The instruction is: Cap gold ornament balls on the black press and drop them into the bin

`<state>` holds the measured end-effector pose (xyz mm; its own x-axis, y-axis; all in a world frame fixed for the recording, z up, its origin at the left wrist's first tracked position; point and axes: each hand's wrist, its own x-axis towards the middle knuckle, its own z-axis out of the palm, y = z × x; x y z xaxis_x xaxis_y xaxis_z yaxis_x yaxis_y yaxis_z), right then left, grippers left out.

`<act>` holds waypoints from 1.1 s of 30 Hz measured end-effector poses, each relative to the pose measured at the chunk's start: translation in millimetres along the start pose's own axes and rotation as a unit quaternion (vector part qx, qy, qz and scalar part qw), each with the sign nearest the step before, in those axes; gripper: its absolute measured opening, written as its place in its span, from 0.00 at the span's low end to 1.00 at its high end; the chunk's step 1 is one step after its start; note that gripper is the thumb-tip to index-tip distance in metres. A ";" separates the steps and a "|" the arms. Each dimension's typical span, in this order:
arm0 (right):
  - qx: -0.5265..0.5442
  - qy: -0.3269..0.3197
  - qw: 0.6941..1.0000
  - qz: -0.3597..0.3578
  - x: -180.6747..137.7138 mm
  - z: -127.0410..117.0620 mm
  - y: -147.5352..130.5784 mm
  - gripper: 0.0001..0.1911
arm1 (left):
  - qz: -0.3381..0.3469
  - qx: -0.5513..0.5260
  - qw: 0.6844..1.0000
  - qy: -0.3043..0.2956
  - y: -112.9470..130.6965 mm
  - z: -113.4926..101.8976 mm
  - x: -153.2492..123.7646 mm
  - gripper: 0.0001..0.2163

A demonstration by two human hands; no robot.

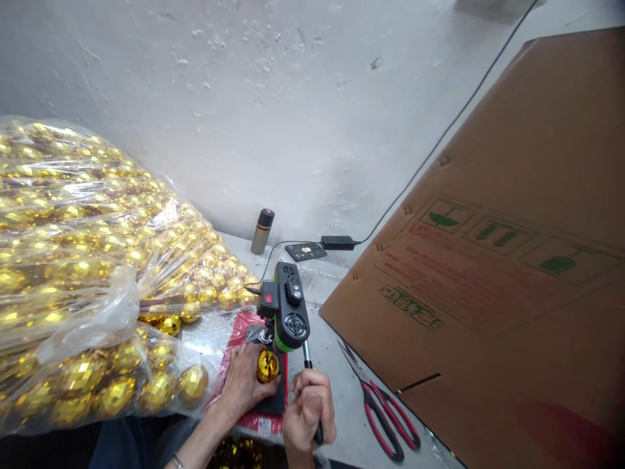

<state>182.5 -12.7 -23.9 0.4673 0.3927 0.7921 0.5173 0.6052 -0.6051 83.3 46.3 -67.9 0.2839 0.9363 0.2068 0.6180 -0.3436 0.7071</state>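
A shiny gold faceted ball (pixel 268 367) sits in my left hand (pixel 247 378), with the fingers and thumb curled around it. It is close to the front of a small black and green bench machine (pixel 291 306), which has a red switch on its side. My right hand (pixel 310 410) is wrapped round the dark grip of a metal lever (pixel 307 355) on the machine's right side. Under the machine lies a red plastic sheet (pixel 239 339). The machine's head hides part of what is between it and the ball.
Large clear bags of gold balls (pixel 78 260) fill the left. Red-handled scissors (pixel 385 417) lie at right beside a big cardboard box (pixel 488 260). A spray can (pixel 262 231), a phone-like black slab (pixel 306 251) and a power adapter (pixel 338 243) with its cable are by the wall.
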 end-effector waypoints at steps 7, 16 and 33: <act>-0.021 -0.011 0.999 -0.027 -11.7 -1.2 6.3 0.19 | -0.003 -0.020 1.000 -0.015 1.6 -1.7 -0.5 0.20; -0.027 -0.042 0.999 -0.008 21.1 -8.1 -18.5 0.17 | -0.005 -0.008 1.000 -0.008 5.8 -4.9 2.3 0.20; -0.005 -0.049 0.997 0.055 47.8 -7.5 -41.7 0.19 | -0.067 0.195 0.976 0.065 -42.4 -55.9 34.3 0.18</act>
<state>188.7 -24.3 38.6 0.4493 0.5225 0.7247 0.4740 0.5481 -0.6891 25.8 97.1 -53.0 0.1024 0.9674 0.2318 0.8825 -0.1959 0.4276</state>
